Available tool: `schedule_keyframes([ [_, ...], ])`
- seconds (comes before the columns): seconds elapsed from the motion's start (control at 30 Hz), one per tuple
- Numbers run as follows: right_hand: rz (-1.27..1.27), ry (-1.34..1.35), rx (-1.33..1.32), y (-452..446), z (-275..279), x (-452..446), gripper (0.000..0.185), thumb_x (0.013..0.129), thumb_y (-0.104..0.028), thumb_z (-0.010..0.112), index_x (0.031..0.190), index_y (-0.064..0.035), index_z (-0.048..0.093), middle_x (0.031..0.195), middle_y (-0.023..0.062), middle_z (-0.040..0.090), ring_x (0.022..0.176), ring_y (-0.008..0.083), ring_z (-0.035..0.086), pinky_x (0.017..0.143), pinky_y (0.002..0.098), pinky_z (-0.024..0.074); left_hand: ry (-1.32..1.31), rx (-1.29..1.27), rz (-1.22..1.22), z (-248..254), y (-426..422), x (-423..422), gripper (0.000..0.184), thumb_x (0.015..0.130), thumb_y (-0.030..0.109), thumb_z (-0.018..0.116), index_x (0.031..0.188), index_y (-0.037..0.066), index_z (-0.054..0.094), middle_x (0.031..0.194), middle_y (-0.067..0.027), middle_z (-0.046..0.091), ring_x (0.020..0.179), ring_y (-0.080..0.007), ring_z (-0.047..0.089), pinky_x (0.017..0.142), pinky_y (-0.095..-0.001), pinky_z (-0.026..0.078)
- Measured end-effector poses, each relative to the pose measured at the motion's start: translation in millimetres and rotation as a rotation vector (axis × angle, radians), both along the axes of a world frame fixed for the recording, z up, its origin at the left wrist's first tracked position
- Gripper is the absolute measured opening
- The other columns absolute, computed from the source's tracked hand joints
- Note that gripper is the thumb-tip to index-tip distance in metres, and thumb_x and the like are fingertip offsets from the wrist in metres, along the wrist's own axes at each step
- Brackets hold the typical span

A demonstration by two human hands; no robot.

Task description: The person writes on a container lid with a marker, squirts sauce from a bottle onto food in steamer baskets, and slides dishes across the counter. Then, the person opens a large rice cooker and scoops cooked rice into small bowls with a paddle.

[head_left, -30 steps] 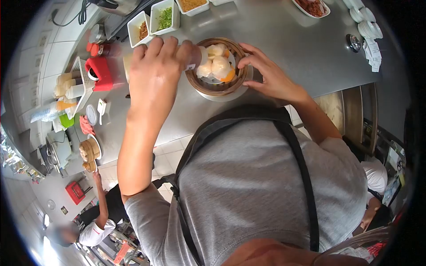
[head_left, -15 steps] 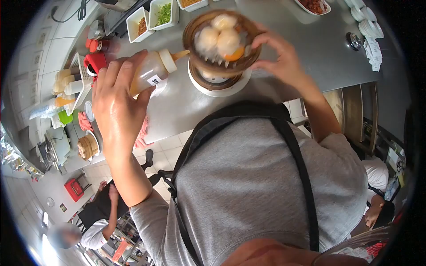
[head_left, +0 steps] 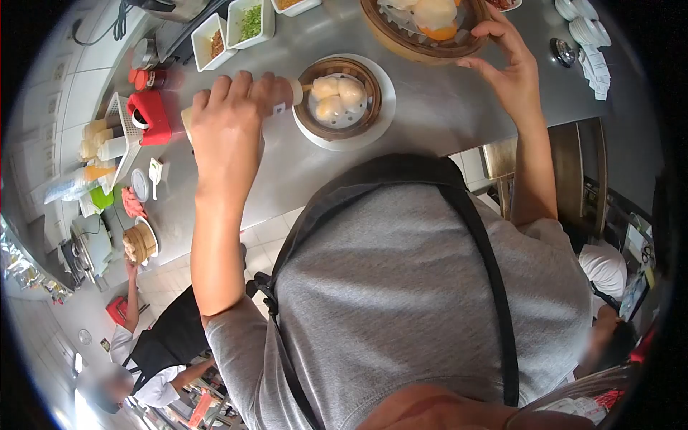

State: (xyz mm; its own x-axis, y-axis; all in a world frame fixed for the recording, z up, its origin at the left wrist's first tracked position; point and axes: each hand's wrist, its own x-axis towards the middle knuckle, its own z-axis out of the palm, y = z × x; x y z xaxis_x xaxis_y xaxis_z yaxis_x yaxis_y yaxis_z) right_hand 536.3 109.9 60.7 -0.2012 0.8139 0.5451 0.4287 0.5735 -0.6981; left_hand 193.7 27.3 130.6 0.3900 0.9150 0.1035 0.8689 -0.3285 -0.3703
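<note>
My left hand (head_left: 231,118) is closed around a squeeze bottle (head_left: 282,97), tilted on its side with the nozzle pointing right. The nozzle tip is over or touching dumplings (head_left: 327,109) in a round bamboo steamer basket (head_left: 335,134). This basket sits on a white plate (head_left: 385,115) on the steel counter. My right hand (head_left: 510,68) grips the rim of a second bamboo steamer basket (head_left: 410,51), held up at the top right of the plate. It holds pale dumplings (head_left: 434,13) and something orange, and the frame edge cuts it off.
White tubs of chopped greens (head_left: 250,23) and brown bits (head_left: 217,44) stand at the back left. A red holder (head_left: 154,118) and a white basket (head_left: 123,143) are further left. Stacked dishes (head_left: 589,32) sit right. A co-worker (head_left: 168,337) reaches toward another steamer (head_left: 140,244).
My right hand has carried the upper steamer right and away, uncovering the dumplings in the lower one. My left hand has brought the bottle's nozzle over them. The co-worker's arm now reaches up.
</note>
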Motion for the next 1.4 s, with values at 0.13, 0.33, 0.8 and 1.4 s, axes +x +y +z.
schedule_keyframes([
  [0.13,0.053,0.023,-0.101,-2,3,1,0.045,0.060,0.002,0.084,0.097,-0.0028,0.060,0.118,0.0092,0.058,0.102,0.0168,0.058,0.091,0.0292,0.0470,0.033,-0.014,-0.011,-3,10,8,0.042,0.073,0.013,0.067,0.114,0.020,0.064,0.097,0.0027,0.060,0.090,-0.0190,0.058,0.074,-0.0345,0.045],
  [0.33,0.038,-0.080,-0.082,-4,0,-4,0.045,0.060,-0.002,0.087,0.098,-0.0026,0.061,0.116,0.0087,0.060,0.106,0.0172,0.059,0.091,0.0296,0.0473,0.001,0.014,-0.061,-17,11,27,0.043,0.071,0.017,0.071,0.114,0.020,0.064,0.097,0.0017,0.061,0.092,-0.0189,0.058,0.076,-0.0341,0.046],
  [0.8,0.402,-0.058,-0.189,-28,-55,-73,0.042,0.064,-0.005,0.083,0.100,-0.0093,0.062,0.129,0.0143,0.058,0.134,0.0306,0.045,0.104,0.0390,0.0412,-1.602,-0.345,0.604,-45,-70,-31,0.059,0.069,0.001,0.085,0.121,0.000,0.059,0.102,-0.0025,0.065,0.095,-0.0125,0.059,0.088,-0.0279,0.047],
  [1.4,0.570,0.144,-0.449,-43,-72,-91,0.093,0.070,-0.003,0.078,0.148,-0.0104,0.028,0.154,0.0172,0.028,0.144,0.0337,0.026,0.118,0.0419,0.0237,-1.840,-0.467,0.445,-107,-72,-16,0.067,0.072,0.018,0.084,0.127,0.002,0.050,0.113,-0.0066,0.060,0.108,-0.0184,0.057,0.097,-0.0348,0.043],
])
